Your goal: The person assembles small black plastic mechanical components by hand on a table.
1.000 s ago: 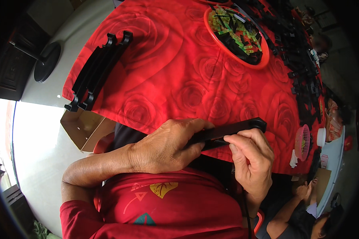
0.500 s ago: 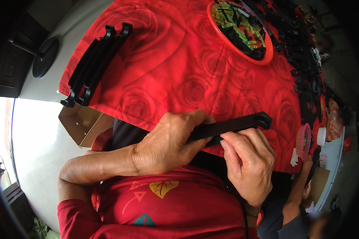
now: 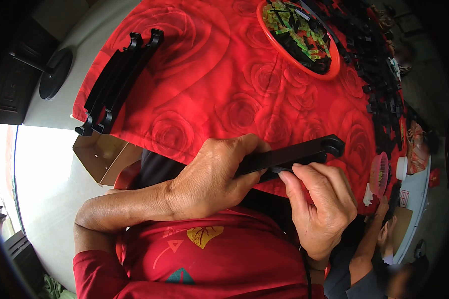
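Observation:
A long black plastic bar [image 3: 294, 152] with a hooked far end slants up to the right, over the near edge of the table. My left hand [image 3: 217, 174] is wrapped round its left part, thumb below and fingers above. My right hand [image 3: 324, 202] is at the bar's underside, thumb and forefinger pinched together against a dark edge there. Whether a small part is between those fingertips cannot be made out. Two similar black bars [image 3: 127, 74] lie side by side at the table's left edge.
The table has a red rose-patterned cloth [image 3: 184, 89]. An orange-red basin [image 3: 329, 74] holds green and black strips at the back. Black parts [image 3: 379, 89] are heaped along the right, near a pink basket [image 3: 379, 174]. Another person's arm [image 3: 366, 244] reaches in there. A cardboard box [image 3: 102, 159] stands lower left.
My right hand has moved slightly right and down along the bar, its fingers still pinched. The bar's hooked end has turned and risen a little; my left hand keeps its grip.

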`<state>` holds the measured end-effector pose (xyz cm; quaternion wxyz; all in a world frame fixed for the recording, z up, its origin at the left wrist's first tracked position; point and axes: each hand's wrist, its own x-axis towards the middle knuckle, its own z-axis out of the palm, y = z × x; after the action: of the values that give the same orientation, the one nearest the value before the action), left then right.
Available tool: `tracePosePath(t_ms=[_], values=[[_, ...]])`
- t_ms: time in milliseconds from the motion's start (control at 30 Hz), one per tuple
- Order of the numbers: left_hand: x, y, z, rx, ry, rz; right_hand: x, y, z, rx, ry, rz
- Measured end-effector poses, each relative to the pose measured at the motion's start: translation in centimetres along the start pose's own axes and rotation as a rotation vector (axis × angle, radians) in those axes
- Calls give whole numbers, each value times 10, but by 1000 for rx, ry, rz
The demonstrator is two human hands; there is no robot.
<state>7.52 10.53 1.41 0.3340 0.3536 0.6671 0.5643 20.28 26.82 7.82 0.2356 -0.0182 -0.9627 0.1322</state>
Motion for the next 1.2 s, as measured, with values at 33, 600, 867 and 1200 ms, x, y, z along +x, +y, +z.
tracePosePath(t_ms=[33,600,867,1200], values=[[0,0,0,6,0,9,1,0,-1,-7,30,-34],[2,6,3,-61,-36,32,-8,8,-5,214,83,185],[9,9,5,-98,-46,103,-2,8,-14,125,83,156],[13,16,4,-156,-94,70,3,8,-21,99,63,156]])
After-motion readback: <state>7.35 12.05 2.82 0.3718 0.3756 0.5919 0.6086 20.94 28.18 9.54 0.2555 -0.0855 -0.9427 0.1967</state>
